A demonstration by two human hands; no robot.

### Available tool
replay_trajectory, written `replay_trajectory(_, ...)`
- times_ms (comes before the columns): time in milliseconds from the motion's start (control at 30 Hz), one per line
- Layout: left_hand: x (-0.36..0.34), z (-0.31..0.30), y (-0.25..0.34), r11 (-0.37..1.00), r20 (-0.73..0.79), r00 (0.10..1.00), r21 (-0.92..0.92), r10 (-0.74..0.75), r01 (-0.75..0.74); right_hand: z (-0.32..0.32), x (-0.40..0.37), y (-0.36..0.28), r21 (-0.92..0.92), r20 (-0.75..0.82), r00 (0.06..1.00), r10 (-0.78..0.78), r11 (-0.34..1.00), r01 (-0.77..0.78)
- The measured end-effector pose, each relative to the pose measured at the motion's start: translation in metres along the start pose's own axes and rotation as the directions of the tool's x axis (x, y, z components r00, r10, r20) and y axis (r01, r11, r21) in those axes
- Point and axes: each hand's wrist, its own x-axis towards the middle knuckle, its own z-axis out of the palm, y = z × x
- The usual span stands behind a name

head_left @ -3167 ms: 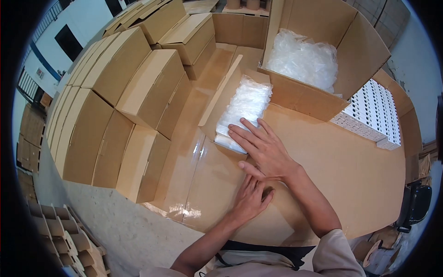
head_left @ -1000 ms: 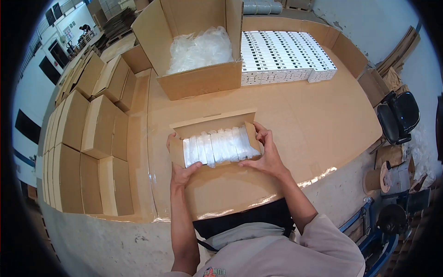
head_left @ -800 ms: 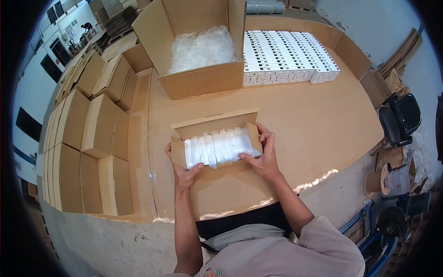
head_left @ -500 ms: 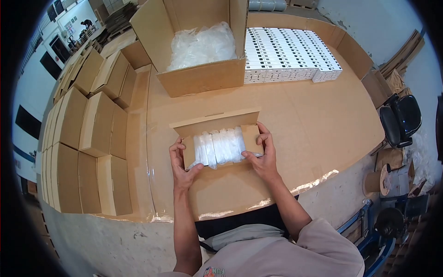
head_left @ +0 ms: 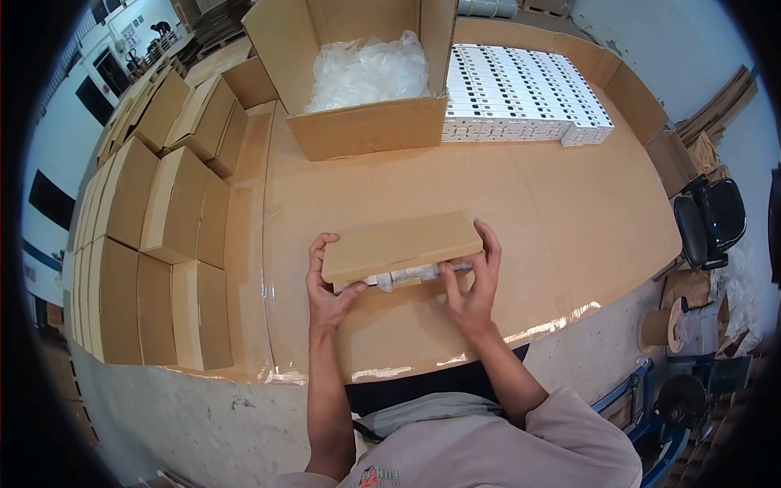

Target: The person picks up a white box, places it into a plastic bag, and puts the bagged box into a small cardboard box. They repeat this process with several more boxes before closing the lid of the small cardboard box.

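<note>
A small flat cardboard box (head_left: 399, 246) lies on the cardboard-covered table (head_left: 553, 203) in front of me, its lid folded down over the top. A strip of the clear plastic packets (head_left: 415, 274) inside shows under the lid's front edge. My left hand (head_left: 327, 285) grips the box's left end, thumb at the front. At the right end, my right hand (head_left: 473, 285) holds the box with fingers up its side and the thumb near the packets.
A large open carton (head_left: 370, 134) of clear plastic bags (head_left: 368, 71) stands at the back. Rows of small white boxes (head_left: 521, 93) lie to its right. Stacks of closed cardboard boxes (head_left: 154, 211) line the left side. A black chair (head_left: 709, 220) stands at the right.
The small box's side flaps were folded in and its lid has come down over the plastic packets. Both hands stayed at the box's ends.
</note>
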Motion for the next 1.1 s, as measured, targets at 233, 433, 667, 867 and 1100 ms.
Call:
replay_trajectory(233,0.000,-0.002,-0.019,0.984,-0.034,0.984,0.027,0.176,-0.176,0.013,-0.033,-0.018,-0.083,0.053,0.998,0.046,0.996,-0.042)
replay_trajectory(433,-0.002,-0.010,-0.023,0.981,-0.024,0.981,0.013,0.192,-0.192,0.017,-0.032,-0.014,-0.139,0.083,0.994,0.074,0.988,-0.062)
replay_trajectory(667,-0.006,-0.018,-0.014,0.981,0.081,0.981,0.069,0.175,-0.181,0.009,-0.033,-0.007,0.101,0.001,0.998,0.065,0.993,-0.065)
replay_trajectory(867,-0.005,-0.019,-0.011,0.984,0.112,0.981,0.057,0.161,-0.168,0.001,-0.019,0.006,0.351,-0.127,0.949,0.288,0.908,-0.229)
replay_trajectory(1100,-0.007,-0.019,-0.012,0.984,0.105,0.983,0.080,0.151,-0.160,-0.011,-0.010,0.017,0.221,-0.117,0.984,0.137,0.969,-0.109)
